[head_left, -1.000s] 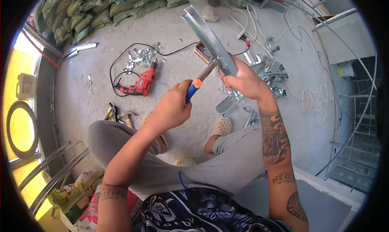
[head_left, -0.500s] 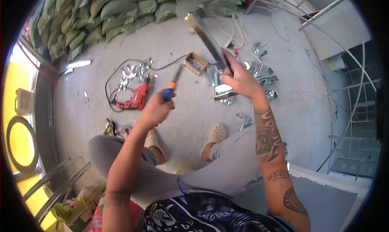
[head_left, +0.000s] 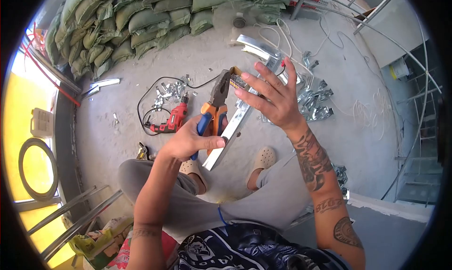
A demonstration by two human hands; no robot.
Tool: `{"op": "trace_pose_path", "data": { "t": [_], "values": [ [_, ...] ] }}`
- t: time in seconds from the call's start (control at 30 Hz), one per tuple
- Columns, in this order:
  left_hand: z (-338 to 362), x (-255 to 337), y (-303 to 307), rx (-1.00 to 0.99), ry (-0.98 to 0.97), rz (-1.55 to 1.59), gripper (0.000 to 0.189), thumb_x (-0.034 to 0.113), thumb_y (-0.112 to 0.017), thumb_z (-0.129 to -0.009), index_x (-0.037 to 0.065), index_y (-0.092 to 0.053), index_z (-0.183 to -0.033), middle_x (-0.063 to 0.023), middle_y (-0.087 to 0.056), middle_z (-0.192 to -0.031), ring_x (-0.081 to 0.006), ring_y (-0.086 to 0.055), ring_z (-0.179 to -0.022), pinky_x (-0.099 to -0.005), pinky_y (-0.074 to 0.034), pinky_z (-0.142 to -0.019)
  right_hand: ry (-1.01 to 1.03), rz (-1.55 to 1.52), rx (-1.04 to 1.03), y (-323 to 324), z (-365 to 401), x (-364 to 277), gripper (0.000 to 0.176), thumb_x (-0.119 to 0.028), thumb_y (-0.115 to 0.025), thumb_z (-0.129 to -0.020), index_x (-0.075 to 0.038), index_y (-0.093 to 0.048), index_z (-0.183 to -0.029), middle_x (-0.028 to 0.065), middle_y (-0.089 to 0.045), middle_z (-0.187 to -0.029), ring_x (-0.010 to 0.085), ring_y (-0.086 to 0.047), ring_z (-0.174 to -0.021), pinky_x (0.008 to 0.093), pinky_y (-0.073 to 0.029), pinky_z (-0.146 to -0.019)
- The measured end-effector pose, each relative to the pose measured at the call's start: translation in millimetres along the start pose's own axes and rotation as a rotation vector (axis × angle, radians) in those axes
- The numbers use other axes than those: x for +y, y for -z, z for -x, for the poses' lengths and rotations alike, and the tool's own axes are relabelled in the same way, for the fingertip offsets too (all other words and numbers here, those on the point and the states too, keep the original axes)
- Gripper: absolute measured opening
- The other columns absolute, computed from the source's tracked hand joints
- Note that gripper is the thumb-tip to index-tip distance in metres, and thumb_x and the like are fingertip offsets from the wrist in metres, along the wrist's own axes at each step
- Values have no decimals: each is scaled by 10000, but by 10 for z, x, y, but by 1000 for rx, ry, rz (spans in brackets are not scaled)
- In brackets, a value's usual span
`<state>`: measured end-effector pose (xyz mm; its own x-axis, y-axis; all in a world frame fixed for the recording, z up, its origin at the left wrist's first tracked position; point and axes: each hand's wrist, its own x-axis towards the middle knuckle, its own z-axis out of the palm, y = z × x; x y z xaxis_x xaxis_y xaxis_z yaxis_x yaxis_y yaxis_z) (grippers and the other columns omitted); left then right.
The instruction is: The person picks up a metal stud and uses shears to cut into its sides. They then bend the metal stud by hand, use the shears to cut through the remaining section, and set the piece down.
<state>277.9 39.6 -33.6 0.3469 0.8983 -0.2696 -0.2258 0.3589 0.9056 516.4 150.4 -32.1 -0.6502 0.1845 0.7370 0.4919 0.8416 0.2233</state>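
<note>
Stacked green sandbags (head_left: pixel 150 22) lined the top left of the frame above a grey concrete floor (head_left: pixel 113 65). Bright light came through a yellow-tinted window (head_left: pixel 37 168) at the left edge, and a pale panel (head_left: pixel 395 29) stood upper right.

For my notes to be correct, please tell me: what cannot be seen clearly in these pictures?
All in the head view:
Right hand: whether its spread fingers touch the long silvery metal channel; they hide any contact.
Left hand: several fingers, hidden behind blue-and-orange-handled pliers.
Small brown cardboard box: most contents, hidden by right fingertips and channel.
White bucket with yellow label: its print, too small.
</note>
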Motion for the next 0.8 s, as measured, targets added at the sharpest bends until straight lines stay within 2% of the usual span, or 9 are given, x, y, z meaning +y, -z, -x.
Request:
{"op": "trace_pose_path", "data": {
  "t": [0.13,0.2,0.23,0.27,0.33,0.53,0.6,0.67,0.8],
  "values": [
    [-18,114,-82,93,-51,-211,605,219,-875,-734,26,-548,-1205,12,-565,-964,-71,-513,-835,-226,-448,-731,-147,27,194,-115,-17,-53,550,-206,-686,-871,-279,-509,-1386,96,-456,-1431,253,-401,-1379,504,-288,-1129],
    [-47,125,-99,169,-105,-344,607,214,-873,-739,21,-541,-1210,11,-561,-967,-69,-504,-830,-229,-453,-724,-843,-768,272,-213,-5,-232,749,-162,-717,-852,-122,-329,-1492,183,-411,-1436,279,-391,-1361,438,-302,-1119],
    [-74,92,-104,240,-169,-339,605,206,-870,-745,16,-538,-1214,10,-559,-976,-66,-500,-830,-238,-458,-726,-930,-1288,65,-250,72,-247,800,-159,-706,-870,-15,-221,-1489,149,-430,-1407,230,-448,-1286,385,-376,-1068],
    [-99,54,-98,308,-230,-332,603,197,-866,-751,12,-535,-1219,9,-557,-985,-64,-495,-830,-246,-463,-728,-933,-1293,68,-281,125,-340,800,-159,-706,-870,-15,-221,-1489,149,-430,-1407,230,-448,-1286,385,-376,-1068],
    [-143,35,-60,278,-240,-443,589,172,-844,-777,7,-527,-1246,4,-571,-972,-69,-512,-841,-251,-471,-741,-998,-1912,-145,-289,29,-605,705,-185,-689,-904,-12,-288,-1458,111,-503,-1310,179,-515,-1195,339,-444,-990],
    [-270,-159,46,552,-119,-250,471,104,-629,-848,-10,-464,-1274,-138,-652,-1008,-178,-623,-892,-293,-498,-758,-1256,-1684,-87,-411,-3,-272,590,-200,-697,-906,-14,-405,-1383,37,-597,-1058,114,-582,-950,275,-484,-854],
    [-295,-240,311,324,149,-15,573,35,-481,-781,-3,-412,-1349,-195,-630,-1135,-267,-639,-987,-378,-511,-805,-1204,-1636,-58,-362,36,-71,558,-227,-663,-918,-23,-420,-1378,25,-575,-1015,99,-560,-883,268,-488,-789],
    [-331,-387,385,244,193,488,395,-59,-493,-735,-4,-505,-1126,-207,-603,-1189,-272,-646,-1020,-362,-532,-807,-1249,-1624,-126,-285,48,97,530,-251,-603,-932,-34,-422,-1381,12,-557,-972,85,-540,-840,259,-486,-747],
    [-282,-298,75,365,199,209,369,-75,-474,-713,15,-556,-1061,-151,-586,-1181,-237,-610,-1014,-340,-491,-834,-1249,-1479,-308,-180,77,254,505,-282,-585,-934,-31,-463,-1354,-12,-545,-888,103,-508,-767,284,-478,-703]
  ]
}}
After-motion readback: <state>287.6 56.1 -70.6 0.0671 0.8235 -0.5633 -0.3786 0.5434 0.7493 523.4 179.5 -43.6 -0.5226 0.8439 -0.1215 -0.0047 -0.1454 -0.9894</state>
